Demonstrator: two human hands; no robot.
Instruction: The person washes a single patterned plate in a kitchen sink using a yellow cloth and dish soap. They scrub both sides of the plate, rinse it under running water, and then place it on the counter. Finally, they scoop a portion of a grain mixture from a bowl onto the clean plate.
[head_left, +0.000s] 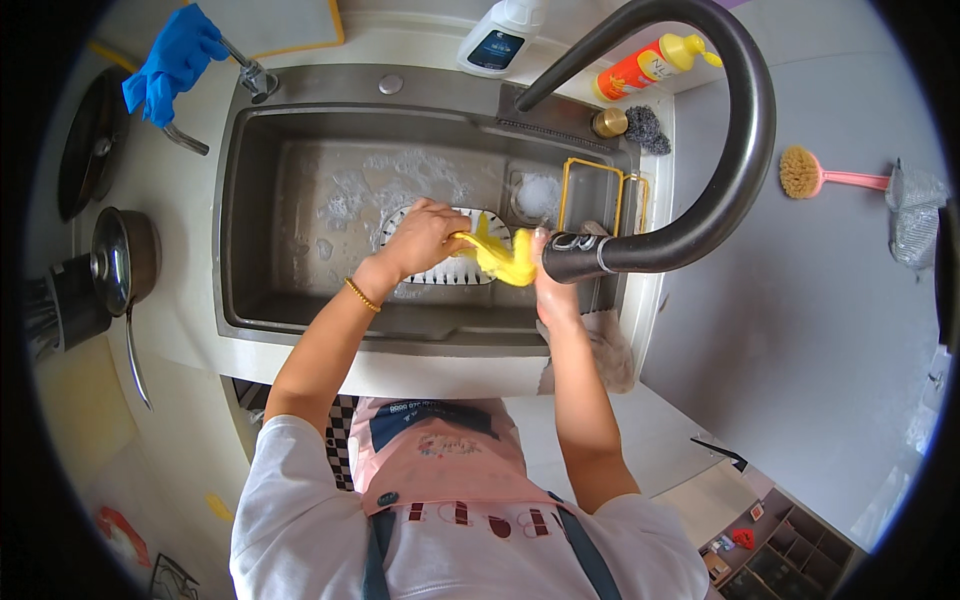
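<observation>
A wet yellow cloth (496, 259) stretches between my two hands over the sink (300, 187). My left hand (426, 234) pinches its left end. My right hand (556, 300) grips the right end, its fingers partly hidden behind the black spray head (577, 256) of the faucet. Beneath the cloth, a white dish (450, 271) with black dashes around its rim lies on the sink floor. My left hand and the cloth cover part of this dish. Foam (349, 196) is spread over the basin floor to the left, and more suds gather at the drain (537, 195).
A yellow wire rack (592, 161) stands in the basin's right end. A rag (609, 349) drapes over the front right edge. The faucet's curved neck (739, 142) arches above the right side. Behind are a white bottle (499, 41) and an orange bottle (637, 69); a saucepan (131, 259) sits left.
</observation>
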